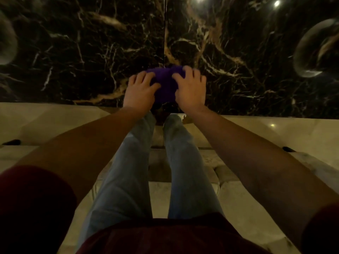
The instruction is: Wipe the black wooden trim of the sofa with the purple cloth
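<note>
Marble backdrop [82, 43], purple cloth [166, 85] between hands

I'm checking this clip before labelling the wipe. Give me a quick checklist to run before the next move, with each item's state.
1. Cloth in hand: ok, it is bunched between both hands.
2. Left hand on cloth: ok.
3. Right hand on cloth: ok.
4. Black wooden trim located: cannot tell, only dark marble and pale sofa show.
5. Cloth touching a surface: cannot tell.
6. View sharp: not ok, hands are blurred.
</note>
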